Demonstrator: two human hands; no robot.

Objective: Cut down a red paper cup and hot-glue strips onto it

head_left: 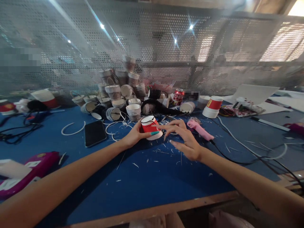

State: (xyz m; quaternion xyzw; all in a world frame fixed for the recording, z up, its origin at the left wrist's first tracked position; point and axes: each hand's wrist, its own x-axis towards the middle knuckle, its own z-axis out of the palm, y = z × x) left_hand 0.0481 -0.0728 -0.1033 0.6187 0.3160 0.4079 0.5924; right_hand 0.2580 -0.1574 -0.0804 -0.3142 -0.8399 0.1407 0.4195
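Note:
In the middle of the blue table, my left hand (pixel 134 134) grips a red and white paper cup (pixel 148 125) from its left side. A thin dark cord lies across the top of this cup. My right hand (pixel 184 139) hovers just right of the cup with fingers apart, its fingertips close to the cup's side; whether they touch I cannot tell. Beyond that hand lies a pink glue gun (pixel 200 128) with a black cable. White cord pieces (pixel 116 128) and small scraps are scattered around the cup.
Behind the cup rises a pile of wrapped cups (pixel 114 91). A soda can (pixel 178 96) and a stack of red-white cups (pixel 213 107) stand farther right. A black phone (pixel 95 133) and a magenta object (pixel 42 163) lie left. A perforated metal screen (pixel 161 44) closes the back.

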